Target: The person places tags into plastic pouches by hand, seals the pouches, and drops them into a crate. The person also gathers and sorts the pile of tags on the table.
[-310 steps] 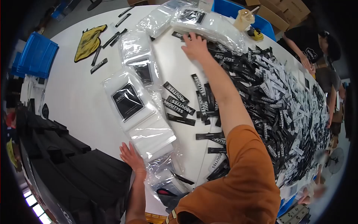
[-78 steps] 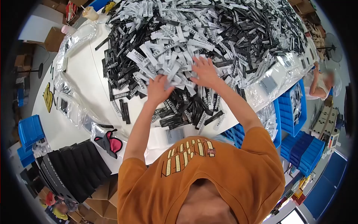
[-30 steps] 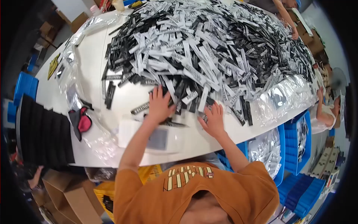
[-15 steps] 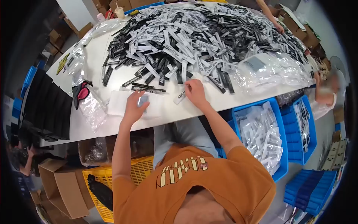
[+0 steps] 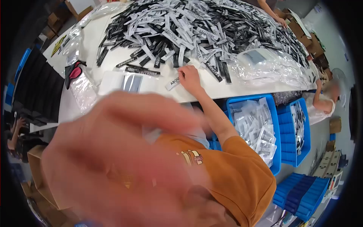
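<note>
My left hand (image 5: 124, 151) is raised close to the camera, large and smeared by motion, so its fingers and anything in them cannot be made out. On the white table (image 5: 211, 92), my right hand (image 5: 190, 78) has its fingers pinched at the end of a white printed packet (image 5: 173, 83). Beyond it spreads a large pile of black and white packets (image 5: 177, 34). Left of my right hand lies a clear plastic bag with a grey panel (image 5: 131, 83), with black packets (image 5: 141, 71) just above it.
Clear bags (image 5: 272, 68) lie on the right. Blue bins (image 5: 278, 132) of packets stand below the table edge. A black and red item (image 5: 75, 72) and plastic bags (image 5: 81, 92) are at left, near black stacked trays (image 5: 36, 89). A co-worker's hand (image 5: 280, 20) is by the pile.
My left hand has risen from beside the clear bag to right before the camera. My right hand remains at the white packet. The view has shifted slightly.
</note>
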The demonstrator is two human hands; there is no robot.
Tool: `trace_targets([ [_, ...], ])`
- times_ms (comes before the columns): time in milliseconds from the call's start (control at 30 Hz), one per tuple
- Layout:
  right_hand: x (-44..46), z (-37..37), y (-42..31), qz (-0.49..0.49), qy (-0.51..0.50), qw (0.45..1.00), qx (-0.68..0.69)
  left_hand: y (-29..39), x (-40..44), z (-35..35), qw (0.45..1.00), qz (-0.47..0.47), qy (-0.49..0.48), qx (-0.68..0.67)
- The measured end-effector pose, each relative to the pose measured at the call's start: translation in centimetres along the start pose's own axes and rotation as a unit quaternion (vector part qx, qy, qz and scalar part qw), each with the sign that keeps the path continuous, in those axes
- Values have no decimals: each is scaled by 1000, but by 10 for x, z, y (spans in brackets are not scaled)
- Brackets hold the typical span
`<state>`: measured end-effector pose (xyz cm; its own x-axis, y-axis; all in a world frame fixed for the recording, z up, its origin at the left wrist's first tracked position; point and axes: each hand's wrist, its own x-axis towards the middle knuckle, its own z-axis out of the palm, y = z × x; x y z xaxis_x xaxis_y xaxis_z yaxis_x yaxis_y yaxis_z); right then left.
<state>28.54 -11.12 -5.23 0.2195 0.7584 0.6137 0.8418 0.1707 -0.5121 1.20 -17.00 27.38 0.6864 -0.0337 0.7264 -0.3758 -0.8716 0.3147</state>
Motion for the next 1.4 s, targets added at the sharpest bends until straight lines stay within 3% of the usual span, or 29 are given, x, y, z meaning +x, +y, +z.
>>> trace_targets([
  [267, 5, 0, 4, -6, -11, 1000, 2, -16, 25, 8, 993, 91, -61, 45],
  [333, 7, -3, -3, -30, 37, 999, 24, -24, 27, 10, 991, 102, -66, 49],
  [433, 3, 2, 5, 17, -44, 999, -11, -34, 26, 10, 989, 121, -69, 52],
  [500, 6, 3, 4, -6, -28, 1000, -5, -36, 21, 13, 986, 133, -76, 58],
  [533, 6, 8, 19, 1, -70, 997, 9, -39, 20, 11, 986, 135, -72, 60],
  [600, 4, 24, 32, -63, 20, 996, 58, -43, 21, 11, 987, 133, -73, 59],
  [667, 21, -1, -14, -41, 20, 998, 41, -45, 21, 10, 986, 136, -71, 66],
  [700, 22, -19, -27, -26, 18, 999, 21, -44, 21, 11, 985, 142, -63, 72],
  [767, 1, 11, 32, -37, -39, 999, 5, -43, 19, 10, 985, 147, -45, 76],
  [833, 6, 3, 3, 6, -35, 999, -2, -40, 20, 5, 987, 139, -27, 78],
  [900, 11, -5, -11, -27, 16, 999, 31, -35, 17, 2, 987, 135, -13, 87],
  [1067, 11, -5, -8, -19, 7, 999, 29, -28, 8, -7, 985, 134, 56, 98],
  [1133, 9, -5, -4, 11, 9, 997, 70, -30, -2, -9, 985, 97, 105, 99],
  [1233, 7, -9, -9, 1, 0, 993, 120, -72, -53, 12, 974, -85, 180, 110],
  [1267, 6, -12, -12, -2, -15, 991, 135, -93, -80, 28, 961, -185, 175, 111],
  [1333, 6, -16, -19, -98, -85, 986, 108, -136, -151, 56, 924, -336, 122, 135],
  [1400, 4, -16, -24, -159, -127, 976, 81, -166, -211, 82, 908, -344, 56, 231],
])
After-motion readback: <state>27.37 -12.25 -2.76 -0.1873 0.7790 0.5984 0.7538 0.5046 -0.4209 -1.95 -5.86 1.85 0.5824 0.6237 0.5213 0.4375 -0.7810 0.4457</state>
